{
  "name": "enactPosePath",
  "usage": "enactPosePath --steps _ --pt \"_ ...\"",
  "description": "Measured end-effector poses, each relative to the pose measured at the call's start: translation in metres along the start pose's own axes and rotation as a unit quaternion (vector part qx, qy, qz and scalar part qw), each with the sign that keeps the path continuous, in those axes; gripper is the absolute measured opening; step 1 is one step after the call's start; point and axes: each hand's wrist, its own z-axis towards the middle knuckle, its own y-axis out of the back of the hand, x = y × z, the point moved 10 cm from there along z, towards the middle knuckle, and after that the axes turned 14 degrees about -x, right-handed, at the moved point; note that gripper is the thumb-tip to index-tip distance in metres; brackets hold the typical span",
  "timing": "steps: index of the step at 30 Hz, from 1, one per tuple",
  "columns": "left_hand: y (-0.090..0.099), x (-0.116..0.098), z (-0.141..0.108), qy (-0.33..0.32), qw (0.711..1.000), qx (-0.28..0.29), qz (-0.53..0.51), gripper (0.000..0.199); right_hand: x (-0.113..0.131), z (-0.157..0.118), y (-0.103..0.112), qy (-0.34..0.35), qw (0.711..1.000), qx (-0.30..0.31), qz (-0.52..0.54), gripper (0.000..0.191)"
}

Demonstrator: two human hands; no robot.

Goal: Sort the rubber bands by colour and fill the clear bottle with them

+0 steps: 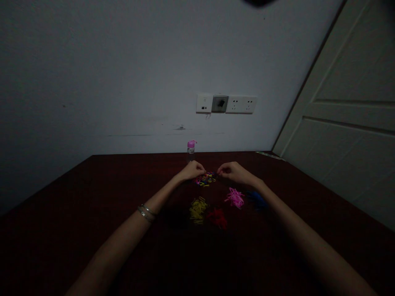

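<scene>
A small heap of mixed-colour rubber bands (203,179) lies on the dark red table, between my two hands. My left hand (193,169) is at the heap's left side, its fingers pinched together at the upper edge. On the right side my right hand (234,171) is also closed in a pinch, fingertips close to the heap. The dim light hides what either pinch holds. Nearer to me are single-colour piles of bands: yellow (198,210), red (217,218) and pink (235,198). A blue pile (256,200) sits beside my right forearm, partly covered by it.
A clear bottle with a pink cap (191,144) stands behind my left hand near the wall. Sockets and switches (226,104) are mounted on the wall above the table (92,197). A pale panelled door (345,123) rises along the right side. A flat strip (270,155) lies at the far right edge.
</scene>
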Motion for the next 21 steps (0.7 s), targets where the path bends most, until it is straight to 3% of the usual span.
enactPosePath --steps 3,6,11,21 --pt "0.034 0.031 -0.002 0.023 0.999 -0.025 0.015 0.028 0.018 -0.006 -0.032 0.041 0.997 0.063 0.006 0.020" --pt "0.049 0.050 -0.006 0.039 0.999 -0.033 0.010 0.027 0.030 -0.011 -0.052 0.067 0.994 0.087 -0.019 0.023" --pt "0.056 0.061 -0.009 0.057 0.997 -0.042 0.010 0.026 0.031 -0.013 -0.062 0.068 0.992 0.077 -0.077 0.035" --pt "0.060 0.061 -0.010 0.070 0.996 -0.060 -0.011 0.026 0.038 -0.013 -0.072 0.095 0.986 0.061 -0.123 0.016"
